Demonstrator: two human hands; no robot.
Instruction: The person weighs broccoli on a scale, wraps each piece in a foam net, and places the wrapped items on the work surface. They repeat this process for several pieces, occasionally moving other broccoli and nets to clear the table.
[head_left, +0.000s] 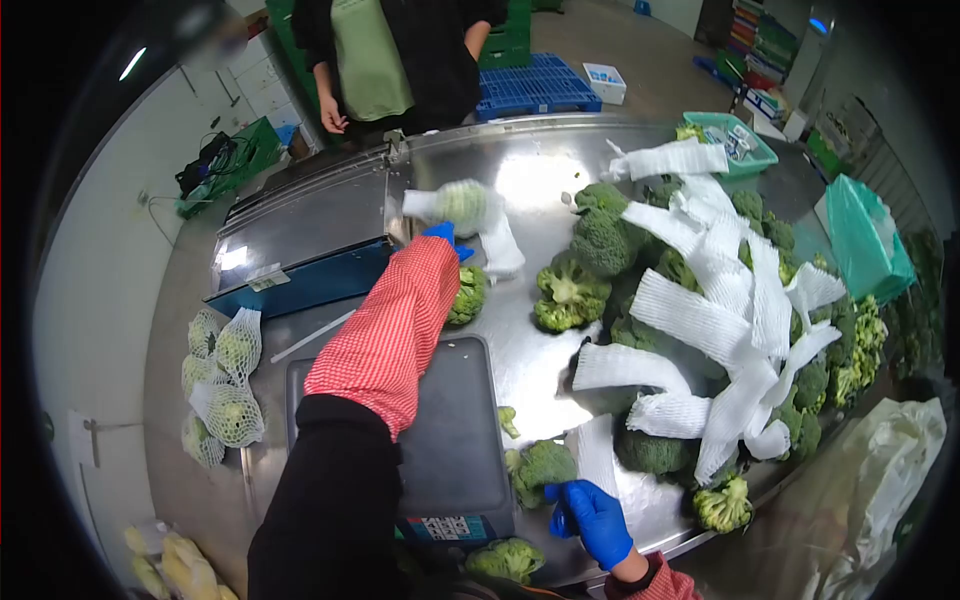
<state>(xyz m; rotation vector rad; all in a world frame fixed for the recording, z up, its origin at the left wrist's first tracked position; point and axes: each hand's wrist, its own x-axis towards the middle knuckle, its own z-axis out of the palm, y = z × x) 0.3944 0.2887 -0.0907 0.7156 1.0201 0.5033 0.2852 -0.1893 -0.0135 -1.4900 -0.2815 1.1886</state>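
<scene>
Reaching blue-gloved left hand (447,237) over smooth steel table (540,180), just below blurred netted broccoli (463,206); finger state not discernible past checked sleeve (385,340). Pinching right hand (592,520) shut on ribbed white foam sleeve (597,455), lying beside knobbly broccoli head (543,465) at near edge

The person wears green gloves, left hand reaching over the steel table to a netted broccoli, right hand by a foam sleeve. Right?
Not quite: the head view shows blue gloves, not green. The left hand does reach over the steel table to a netted broccoli, and the right hand is by a foam sleeve.
</scene>
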